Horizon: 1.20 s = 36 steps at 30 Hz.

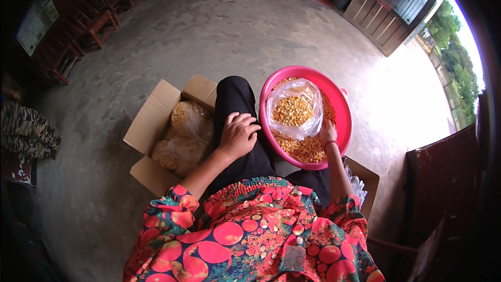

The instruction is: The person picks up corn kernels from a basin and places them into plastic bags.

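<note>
My left hand [239,135] lies palm down on my left thigh, in dark trousers [236,96], holding nothing, with its fingers slightly spread. Inside a pink plastic basin [344,125], my right hand [328,131] reaches down to the loose corn kernels [303,152] at the basin's right side. Its fingertips are partly hidden, so I cannot tell whether they grip anything. Just left of that hand, a clear plastic bag [317,105] with its mouth spread wide rests on the loose kernels and has kernels in it. A red band circles my right wrist.
Left of my leg stands an open cardboard box [150,115] with filled clear bags [182,141]. Another cardboard box [371,176] at my right holds clear plastic bags [357,184]. Wooden chairs [98,27] line the wall; an open door [387,11] is at upper right. Someone's camouflage-clad leg [27,129] shows at left.
</note>
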Tool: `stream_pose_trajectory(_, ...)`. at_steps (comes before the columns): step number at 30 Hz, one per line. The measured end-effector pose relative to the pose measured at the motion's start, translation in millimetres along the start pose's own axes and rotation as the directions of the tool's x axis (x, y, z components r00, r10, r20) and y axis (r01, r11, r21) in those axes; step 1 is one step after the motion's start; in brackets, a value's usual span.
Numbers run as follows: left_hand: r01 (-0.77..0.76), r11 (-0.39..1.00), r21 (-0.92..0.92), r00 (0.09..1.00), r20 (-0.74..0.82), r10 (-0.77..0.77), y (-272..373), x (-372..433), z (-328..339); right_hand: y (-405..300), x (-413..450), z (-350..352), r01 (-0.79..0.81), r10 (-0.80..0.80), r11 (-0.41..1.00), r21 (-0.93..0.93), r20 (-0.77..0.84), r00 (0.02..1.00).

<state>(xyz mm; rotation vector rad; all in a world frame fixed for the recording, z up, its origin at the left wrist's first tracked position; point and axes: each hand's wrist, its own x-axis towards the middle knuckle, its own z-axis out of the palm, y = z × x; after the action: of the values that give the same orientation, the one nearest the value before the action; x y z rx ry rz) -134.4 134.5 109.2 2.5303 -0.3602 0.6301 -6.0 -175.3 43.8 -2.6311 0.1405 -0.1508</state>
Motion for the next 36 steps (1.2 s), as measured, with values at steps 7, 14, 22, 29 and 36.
stream_pose_trajectory(7,-0.002,1.0,-0.005,1.0,-0.018,0.002,-1.0,3.5,-0.6,-23.0,-26.3,9.7,0.049,-0.005,0.985,-0.163,0.261,0.965)
stream_pose_trajectory(14,-0.004,1.0,-0.013,1.0,-0.006,0.004,-3.5,3.1,2.2,17.1,-11.9,15.0,-0.333,0.158,0.602,0.726,0.301,0.941)
stream_pose_trajectory(22,-0.001,1.0,-0.017,1.0,-0.006,0.001,-3.2,3.0,-0.2,8.8,-14.6,-17.7,-0.495,-0.002,-0.134,0.859,0.499,0.866)
stream_pose_trajectory(29,-0.009,1.0,-0.024,1.0,-0.001,0.009,-2.0,5.4,1.6,5.1,5.6,-25.8,-0.396,0.04,-0.325,0.859,0.431,0.902)
stream_pose_trajectory(36,0.001,1.0,-0.016,1.0,0.004,-0.001,-2.6,3.7,-1.7,-104.5,26.2,-75.9,-0.133,-0.159,0.066,0.989,0.142,0.977)
